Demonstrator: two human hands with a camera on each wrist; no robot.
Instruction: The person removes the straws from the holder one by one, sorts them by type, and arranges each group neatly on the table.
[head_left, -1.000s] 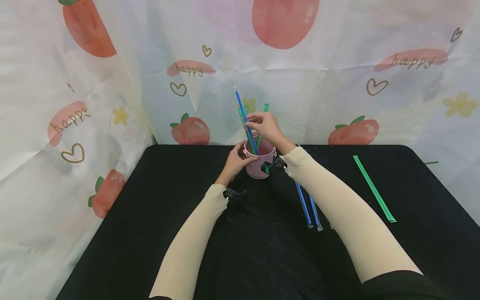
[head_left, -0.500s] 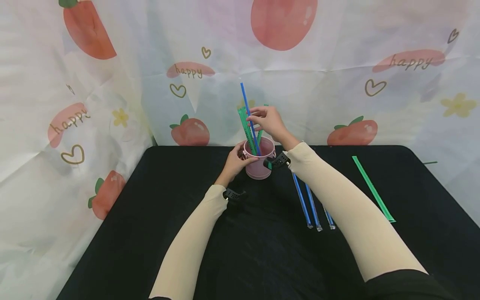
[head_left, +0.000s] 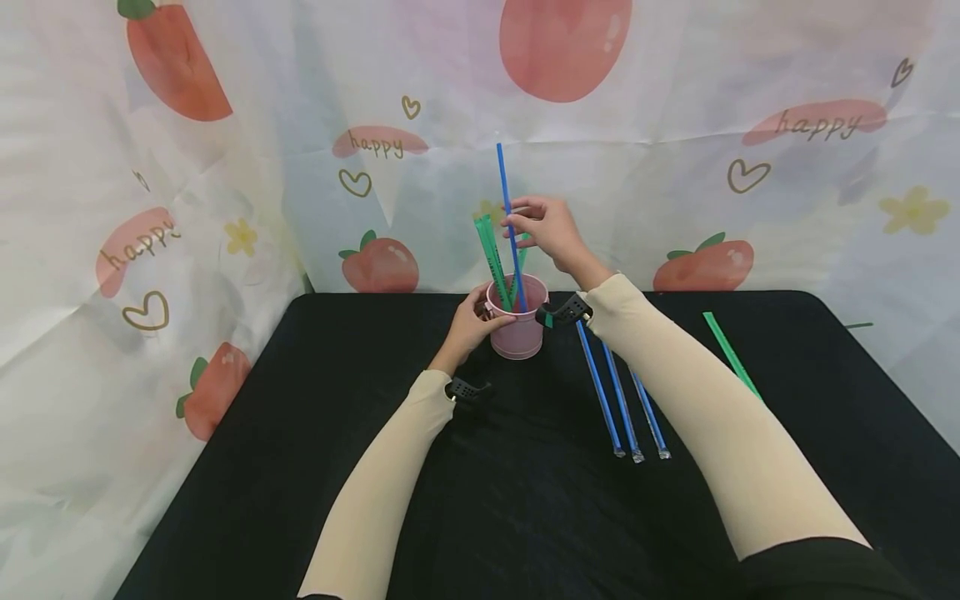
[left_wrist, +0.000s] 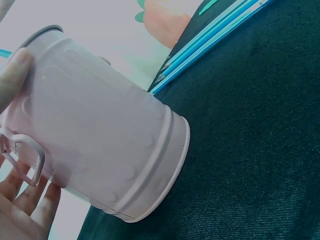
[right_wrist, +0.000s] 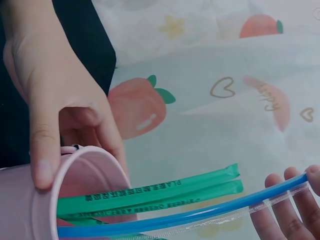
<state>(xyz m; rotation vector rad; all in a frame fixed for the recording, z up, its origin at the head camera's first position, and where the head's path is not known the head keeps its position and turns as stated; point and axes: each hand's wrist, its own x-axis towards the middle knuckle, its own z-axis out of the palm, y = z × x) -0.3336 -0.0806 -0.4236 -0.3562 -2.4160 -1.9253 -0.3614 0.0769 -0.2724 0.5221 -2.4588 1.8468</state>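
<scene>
A pink bucket (head_left: pixel 517 342) with small side handles stands on the black table. My left hand (head_left: pixel 467 327) grips its left side, thumb at the rim and fingers near a handle (left_wrist: pixel 31 155). Several green-wrapped straws (head_left: pixel 491 254) lean inside the bucket, with printed text on the wrappers. My right hand (head_left: pixel 553 229) pinches a blue straw (head_left: pixel 502 171) in a clear wrapper between thumb and fingers, above the bucket. This straw is nearly upright, its lower end inside the bucket. In the right wrist view the blue straw (right_wrist: pixel 175 218) lies beside the green ones. The bucket's bottom inside is hidden.
Several blue straws (head_left: pixel 600 392) in clear wrappers lie side by side right of the bucket, partly under the right forearm. Farther right lies a green straw (head_left: pixel 729 350), its near end hidden by the sleeve. A patterned cloth (head_left: pixel 615 192) hangs behind the table.
My right hand has risen and shifted slightly right, drawing the blue straw higher and more upright while its lower end stays in the bucket. The left hand and bucket stay nearly still.
</scene>
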